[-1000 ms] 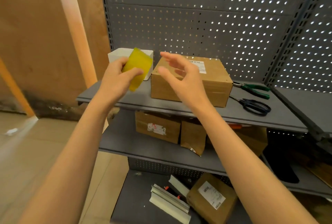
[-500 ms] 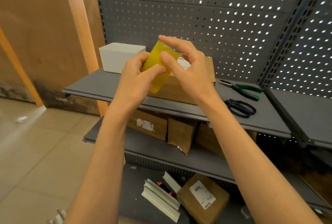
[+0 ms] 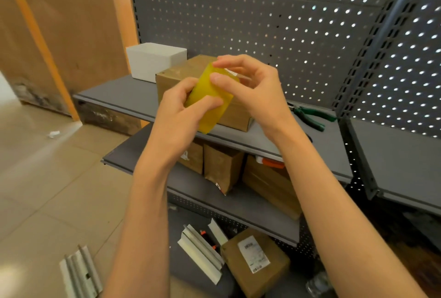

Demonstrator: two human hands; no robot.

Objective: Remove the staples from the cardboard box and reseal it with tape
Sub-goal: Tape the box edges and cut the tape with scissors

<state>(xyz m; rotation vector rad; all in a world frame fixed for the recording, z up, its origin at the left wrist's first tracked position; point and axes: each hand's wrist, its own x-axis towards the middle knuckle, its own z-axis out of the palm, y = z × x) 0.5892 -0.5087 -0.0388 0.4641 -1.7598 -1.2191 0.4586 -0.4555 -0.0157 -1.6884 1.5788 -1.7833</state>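
In front of the top shelf (image 3: 124, 97), both hands work a yellow tape roll (image 3: 210, 99) held in the air, just above and in front of the cardboard box (image 3: 176, 78). Left hand (image 3: 181, 116) grips the roll from the lower left, fingers curled round its side, thumb lying across the yellow face. Right hand (image 3: 253, 87) comes in from the upper right, thumb and forefinger pinching at the roll's top edge, other fingers loosely bent behind. Whether a tape end is lifted, can't tell.

Cardboard box sits on the top shelf, closed, partly hidden by the hands and roll; staples not visible from here. White box (image 3: 155, 61) stands just beside it on the left, touching or nearly so, against the grey pegboard (image 3: 262, 11) back wall. Green-handled pliers (image 3: 310, 116) lie on the same shelf right of the box, well apart from it. A dark object shows by the right wrist, mostly hidden, can't tell what.

Middle shelf (image 3: 214, 192) holds several brown boxes (image 3: 222, 166) standing side by side, plus something orange (image 3: 272, 162) tucked behind. Bottom level has a labelled brown box (image 3: 255, 259) next to white metal strips (image 3: 200, 250). More grey metal strips (image 3: 81, 271) lie on the tiled floor (image 3: 47, 178) at lower left. A scrap of white paper (image 3: 53, 134) is on the floor near the wooden wall (image 3: 59, 23).
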